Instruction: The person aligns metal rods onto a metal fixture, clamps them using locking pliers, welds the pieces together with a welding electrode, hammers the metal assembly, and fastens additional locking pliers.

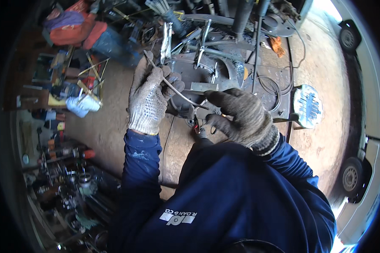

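Observation:
My left hand (151,95), in a pale knitted glove with dots on it, is closed around a thin, bent metal rod (179,93). The rod runs from above that hand down toward the right. Close to its lower end is my right hand (242,116) in a darker, soiled glove, its thumb and fingers apart. Whether a fingertip touches the rod is hard to tell. Just below the rod's end shows a small tool with red on it (196,126), partly hidden. Beyond my hands lies a dark metal worktable (198,69) with upright clamps (203,42).
A round stool-like stand (307,106) is to the right, near coiled cable (271,90) and an orange rag (277,46). Another person (78,31) bends at the upper left. Machinery (78,179) fills the lower left; a white vehicle (373,177) stands far right.

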The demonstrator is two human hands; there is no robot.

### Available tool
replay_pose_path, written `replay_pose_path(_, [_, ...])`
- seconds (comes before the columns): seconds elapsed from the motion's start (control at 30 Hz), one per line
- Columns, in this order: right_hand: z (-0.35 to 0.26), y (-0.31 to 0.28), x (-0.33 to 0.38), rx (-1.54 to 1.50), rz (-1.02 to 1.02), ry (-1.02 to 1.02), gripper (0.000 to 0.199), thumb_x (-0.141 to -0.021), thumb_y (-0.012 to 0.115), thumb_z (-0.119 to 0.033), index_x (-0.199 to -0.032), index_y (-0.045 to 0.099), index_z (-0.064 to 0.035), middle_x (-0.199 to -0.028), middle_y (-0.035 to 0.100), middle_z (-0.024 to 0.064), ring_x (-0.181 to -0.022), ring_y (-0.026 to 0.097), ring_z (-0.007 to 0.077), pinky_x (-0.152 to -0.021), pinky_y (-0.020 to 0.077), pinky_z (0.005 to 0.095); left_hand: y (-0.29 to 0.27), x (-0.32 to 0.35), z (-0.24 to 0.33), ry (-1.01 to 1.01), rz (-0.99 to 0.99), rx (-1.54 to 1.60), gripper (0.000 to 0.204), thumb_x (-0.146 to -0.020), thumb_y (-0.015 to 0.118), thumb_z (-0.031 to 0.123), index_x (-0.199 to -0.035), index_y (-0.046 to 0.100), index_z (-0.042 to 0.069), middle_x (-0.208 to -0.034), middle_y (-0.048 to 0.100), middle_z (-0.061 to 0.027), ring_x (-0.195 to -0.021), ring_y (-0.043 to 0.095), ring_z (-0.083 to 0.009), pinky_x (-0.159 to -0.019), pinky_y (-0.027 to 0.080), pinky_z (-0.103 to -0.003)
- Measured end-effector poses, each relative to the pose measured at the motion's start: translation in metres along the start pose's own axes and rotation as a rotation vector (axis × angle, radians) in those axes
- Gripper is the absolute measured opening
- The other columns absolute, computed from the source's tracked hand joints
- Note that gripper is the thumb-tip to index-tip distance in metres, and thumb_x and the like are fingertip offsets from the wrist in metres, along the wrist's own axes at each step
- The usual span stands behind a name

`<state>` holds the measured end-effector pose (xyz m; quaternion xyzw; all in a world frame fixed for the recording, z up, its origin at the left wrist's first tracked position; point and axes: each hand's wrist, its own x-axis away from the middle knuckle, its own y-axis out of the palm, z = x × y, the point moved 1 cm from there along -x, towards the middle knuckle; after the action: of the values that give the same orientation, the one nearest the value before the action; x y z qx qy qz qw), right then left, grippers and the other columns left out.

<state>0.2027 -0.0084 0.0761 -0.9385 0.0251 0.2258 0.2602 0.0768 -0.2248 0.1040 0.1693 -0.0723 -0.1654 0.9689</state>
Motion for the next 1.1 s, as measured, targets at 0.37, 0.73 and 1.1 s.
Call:
replay_pose_path(0.37, [-0.091, 0.081, -0.041, 0.634, 0.259, 0.160, 0.022, -0.088, 0.078, -0.022, -0.103, 0.074, -0.0069, -0.082, 0.069, 0.0126, -0.077, 0.069, 0.0326, -0.067, 0.0557, 0.0422, -0.052, -0.039, 0.062, 1.203, -0.159, -1.184, 0.077, -0.097, 0.075, 0.040, -0.155, 0.042, 0.001, -0.142, 0.056, -0.0249, -0.134, 0.054, -0.0350, -0.110, 0.048, -0.045])
replay_pose_path(0.73, [-0.134, 0.205, -0.030, 0.535, 0.262, 0.534, 0.033, -0.094, 0.071, -0.028, -0.124, 0.068, -0.0124, -0.091, 0.070, 0.0123, -0.083, 0.072, 0.0312, -0.069, 0.0574, 0.0425, -0.121, -0.063, 0.078, 1.151, -1.417, -0.970, 0.051, -0.069, 0.069, 0.001, -0.119, 0.073, 0.009, -0.088, 0.073, -0.0099, -0.071, 0.073, -0.0248, -0.059, 0.057, -0.039])
replay_pose_path(1.1, [-0.089, 0.267, 0.137, -0.052, 0.570, 0.974, 0.044, -0.097, 0.075, -0.022, -0.135, 0.064, -0.0039, -0.121, 0.072, 0.0174, -0.112, 0.071, 0.0251, -0.094, 0.0579, 0.0375, -0.109, -0.104, 0.017, 1.132, -1.615, -1.364, 0.035, -0.081, 0.077, 0.011, -0.114, 0.077, 0.019, -0.102, 0.073, -0.0044, -0.093, 0.069, -0.0279, -0.081, 0.055, -0.042])
